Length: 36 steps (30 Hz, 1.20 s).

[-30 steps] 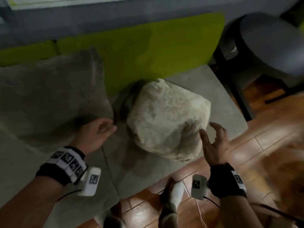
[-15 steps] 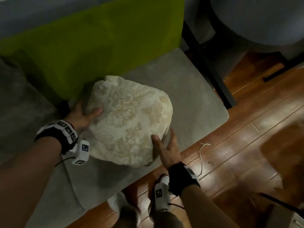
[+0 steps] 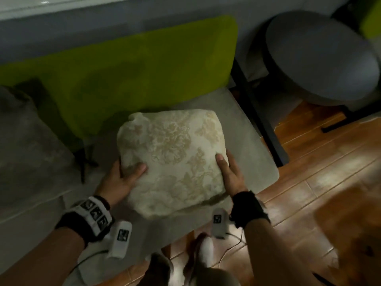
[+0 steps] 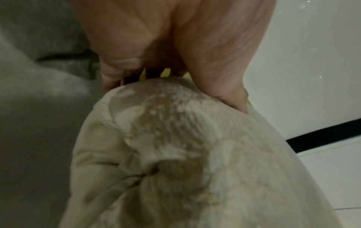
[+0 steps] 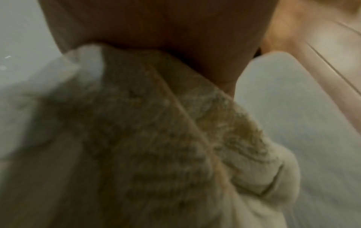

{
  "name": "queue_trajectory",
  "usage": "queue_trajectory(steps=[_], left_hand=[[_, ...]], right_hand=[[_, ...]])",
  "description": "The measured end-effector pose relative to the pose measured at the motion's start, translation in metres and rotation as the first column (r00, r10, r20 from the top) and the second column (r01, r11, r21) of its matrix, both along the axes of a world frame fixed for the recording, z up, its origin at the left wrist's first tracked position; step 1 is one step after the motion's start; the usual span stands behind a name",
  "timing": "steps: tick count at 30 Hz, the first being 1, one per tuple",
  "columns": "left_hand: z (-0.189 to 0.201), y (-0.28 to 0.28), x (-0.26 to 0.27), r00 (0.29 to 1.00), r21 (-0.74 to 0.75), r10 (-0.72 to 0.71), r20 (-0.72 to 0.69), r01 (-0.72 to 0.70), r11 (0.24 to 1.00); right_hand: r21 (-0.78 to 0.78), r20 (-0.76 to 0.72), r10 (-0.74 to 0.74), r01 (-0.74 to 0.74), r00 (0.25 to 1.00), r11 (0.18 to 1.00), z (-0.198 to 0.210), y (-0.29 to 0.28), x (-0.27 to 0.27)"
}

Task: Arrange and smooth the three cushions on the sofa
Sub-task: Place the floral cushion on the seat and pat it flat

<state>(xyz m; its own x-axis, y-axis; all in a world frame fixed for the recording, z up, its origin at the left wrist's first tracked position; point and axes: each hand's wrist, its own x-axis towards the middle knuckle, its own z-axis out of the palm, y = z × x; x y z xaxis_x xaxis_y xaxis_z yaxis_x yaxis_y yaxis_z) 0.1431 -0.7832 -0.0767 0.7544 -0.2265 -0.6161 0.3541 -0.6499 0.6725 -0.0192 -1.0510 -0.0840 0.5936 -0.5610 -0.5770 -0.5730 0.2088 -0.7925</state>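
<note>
A cream cushion [image 3: 173, 157] with a pale floral pattern lies on the grey sofa seat [image 3: 249, 137], in front of the green backrest [image 3: 144, 65]. My left hand [image 3: 123, 176] grips its left edge, thumb on top and fingers tucked underneath. At its right edge my right hand [image 3: 228, 172] holds it, thumb pressed on the top face. In the left wrist view the left hand [image 4: 175, 54] curls round the cream cushion [image 4: 185, 154]. The right wrist view shows the right hand [image 5: 156, 30] against the blurred cream cushion [image 5: 156, 138], fingers hidden. A grey cushion [image 3: 26, 141] leans at the left.
A round grey stool [image 3: 321, 56] stands right of the sofa, beyond a black frame leg [image 3: 261, 120]. Wooden floor [image 3: 309, 193] runs along the seat's front edge, where my feet [image 3: 204, 250] stand close to it. A thin cable [image 3: 228, 250] lies on the floor.
My left hand left the grey cushion and took the cream cushion's left edge. My right hand came from the air onto its right edge. The cushion now lies flatter, face up.
</note>
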Motion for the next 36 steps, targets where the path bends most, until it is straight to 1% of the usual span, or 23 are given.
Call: queue_trajectory(steps=[2,5,7,9,11,15,17,18,20,21,22,24,26,28,30,31,34,36], left_hand=[[-0.007,-0.005,-0.016,0.998,-0.051,0.056,0.004,-0.056,0.997],[-0.023,-0.018,-0.033,0.992,-0.152,0.124,-0.003,-0.123,0.981],[-0.036,-0.025,-0.033,0.987,-0.14,0.161,0.007,-0.158,0.977],[-0.047,-0.03,-0.03,0.979,-0.105,0.204,0.018,-0.201,0.974],[-0.055,-0.035,-0.029,0.974,-0.093,0.223,0.033,-0.219,0.971],[-0.053,-0.044,-0.042,0.954,-0.129,0.291,0.075,-0.28,0.951],[-0.054,-0.039,-0.05,0.918,-0.084,0.377,0.121,-0.369,0.926],[-0.056,-0.032,-0.056,0.887,-0.057,0.44,0.139,-0.436,0.898],[-0.064,-0.018,-0.07,0.808,-0.053,0.566,0.165,-0.566,0.823],[-0.068,-0.013,-0.078,0.767,-0.059,0.622,0.157,-0.622,0.781],[-0.07,-0.011,-0.087,0.741,-0.052,0.657,0.14,-0.657,0.752],[-0.074,-0.014,-0.104,0.715,-0.048,0.693,0.093,-0.692,0.72],[-0.078,-0.023,-0.118,0.706,-0.022,0.707,0.046,-0.707,0.707],[-0.085,-0.029,-0.127,0.725,0.01,0.689,-0.007,-0.689,0.725],[-0.089,-0.038,-0.13,0.731,0.024,0.678,-0.075,-0.679,0.734],[-0.089,-0.043,-0.13,0.735,0.015,0.669,-0.109,-0.672,0.74],[-0.089,-0.057,-0.126,0.764,-0.04,0.63,-0.142,-0.64,0.767],[-0.088,-0.065,-0.124,0.726,-0.102,0.659,-0.198,-0.684,0.722]], right_hand=[[-0.059,-0.037,0.113,-0.115,0.993,0.992,0.003,-0.037,0.017],[-0.107,-0.09,0.192,-0.202,0.977,0.974,0.004,-0.076,0.041],[-0.104,-0.113,0.245,-0.257,0.963,0.961,-0.002,-0.089,0.052],[-0.094,-0.113,0.311,-0.322,0.944,0.942,-0.02,-0.098,0.057],[-0.071,-0.122,0.337,-0.347,0.934,0.935,-0.039,-0.109,0.054],[-0.072,-0.066,0.405,-0.409,0.912,0.91,-0.043,-0.123,0.041],[-0.12,-0.082,0.445,-0.452,0.892,0.884,-0.042,-0.136,0.031],[-0.172,-0.093,0.447,-0.457,0.89,0.873,-0.043,-0.143,0.025],[-0.27,-0.048,0.412,-0.409,0.91,0.872,-0.045,-0.156,0.012],[-0.314,-0.014,0.397,-0.381,0.918,0.87,-0.047,-0.162,0.005],[-0.353,0.008,0.389,-0.361,0.921,0.863,-0.049,-0.166,-0.003],[-0.408,0.031,0.393,-0.348,0.919,0.844,-0.057,-0.17,-0.017],[-0.432,-0.017,0.431,-0.395,0.902,0.81,-0.068,-0.171,-0.028],[-0.379,-0.071,0.493,-0.481,0.867,0.791,-0.081,-0.169,-0.035],[-0.248,-0.086,0.528,-0.531,0.845,0.81,-0.089,-0.161,-0.036],[-0.176,-0.081,0.528,-0.533,0.845,0.827,-0.091,-0.156,-0.035],[0.042,-0.052,0.445,-0.443,0.894,0.895,-0.099,-0.142,-0.03],[0.201,-0.077,0.425,-0.404,0.902,0.893,-0.102,-0.133,-0.025]])
